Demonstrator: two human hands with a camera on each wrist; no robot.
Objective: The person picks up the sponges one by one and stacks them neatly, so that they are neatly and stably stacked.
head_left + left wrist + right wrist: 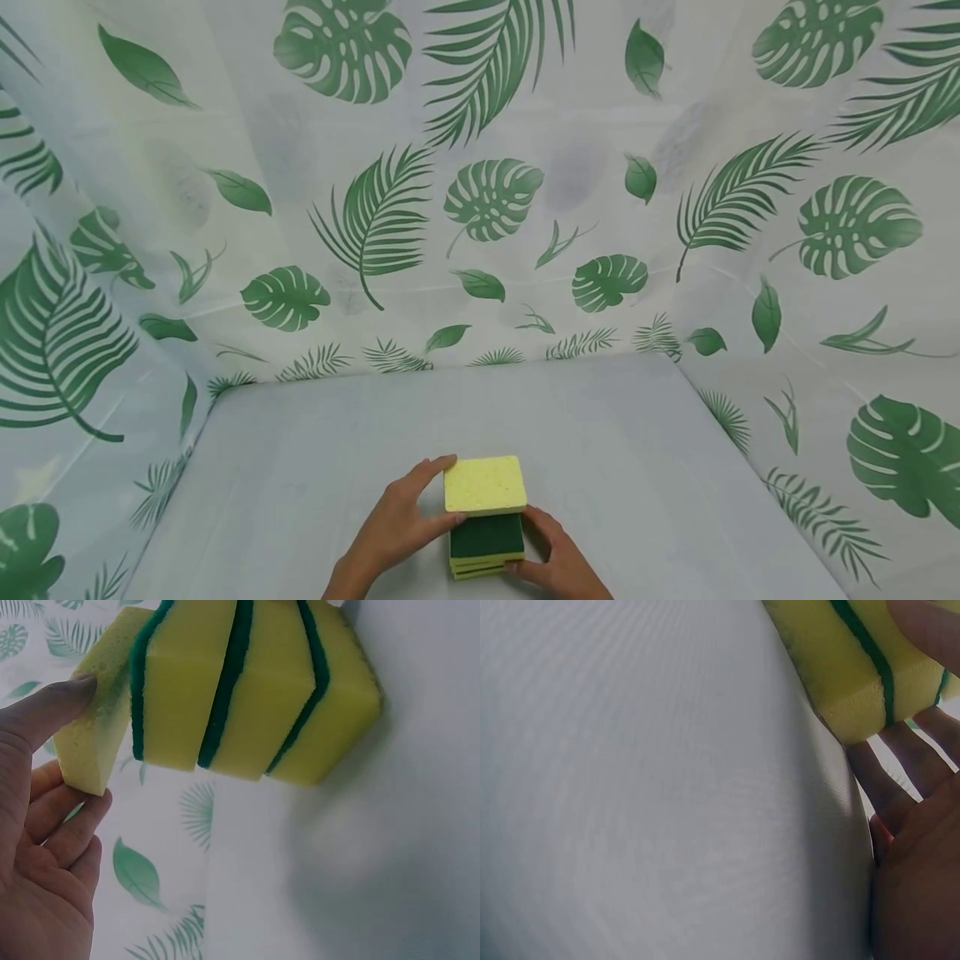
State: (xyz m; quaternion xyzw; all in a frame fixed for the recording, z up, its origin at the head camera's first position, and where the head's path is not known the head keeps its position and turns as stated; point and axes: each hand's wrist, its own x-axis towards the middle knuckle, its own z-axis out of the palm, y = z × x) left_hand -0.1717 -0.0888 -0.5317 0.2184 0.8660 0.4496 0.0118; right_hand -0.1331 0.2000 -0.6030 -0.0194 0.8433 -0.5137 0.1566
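Note:
My left hand (397, 521) pinches a thin plain yellow sponge (485, 485) between thumb and fingers. Below that sponge is a stack of three yellow scrub sponges (180, 712), each with a dark green scouring pad (486, 536) on top. In the left wrist view a narrow wedge of space shows between the tilted thin sponge (105, 705) and the uppermost pad. My right hand (558, 554) holds the stack at its right side, thumb at the near corner and fingers farther back. The right wrist view shows the lower sponges (840, 667) between its thumb and fingers.
The stack stands on a pale grey-white table (322, 450), near its front edge. White curtains (540, 125) printed with green leaves enclose the table at the back and on both sides.

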